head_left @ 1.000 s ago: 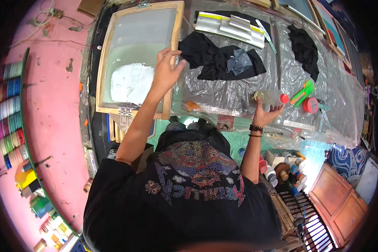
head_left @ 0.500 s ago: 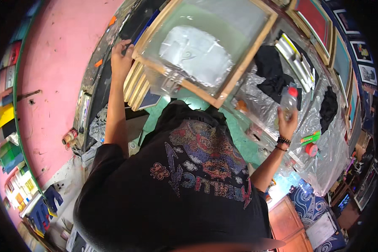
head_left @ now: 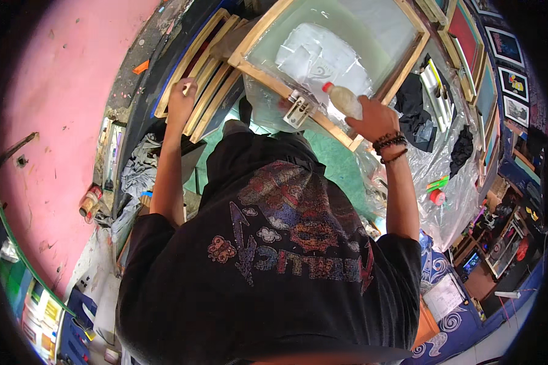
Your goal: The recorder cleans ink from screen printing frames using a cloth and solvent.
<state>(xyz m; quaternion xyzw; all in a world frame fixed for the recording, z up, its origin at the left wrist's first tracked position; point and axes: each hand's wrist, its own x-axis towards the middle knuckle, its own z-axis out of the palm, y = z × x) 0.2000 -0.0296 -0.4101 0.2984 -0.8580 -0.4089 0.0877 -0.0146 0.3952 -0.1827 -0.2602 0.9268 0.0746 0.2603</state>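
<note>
My right hand (head_left: 374, 118) is wrapped round a clear plastic bottle (head_left: 345, 100) with a red cap and pale contents. The bottle leans to the left, cap end away from my palm, above the near edge of a wood-framed printing screen (head_left: 266, 79). Milky green mesh fills this screen, and a white patch with a faint curl design shows through it. A metal hinge clamp (head_left: 298, 109) sits at the screen's near edge. On the left, my left hand (head_left: 182, 100) has its fingers curled at the edge of a wooden frame (head_left: 164, 100), one of several leaning side by side.
Clear plastic sheeting (head_left: 435, 213) covers the right-hand table, bearing black cloth (head_left: 414, 109), white-handled squeegees (head_left: 437, 91) and a red-lidded jar (head_left: 437, 196). More framed screens (head_left: 463, 73) lean at the far right. A pink wall (head_left: 61, 121) runs along the left, with crumpled grey cloth (head_left: 140, 167) nearby.
My right hand has carried the bottle left from over the plastic-covered table to the screen, tipping it from upright. My left hand has shifted onto the leaning frames. The head view has shifted too.
</note>
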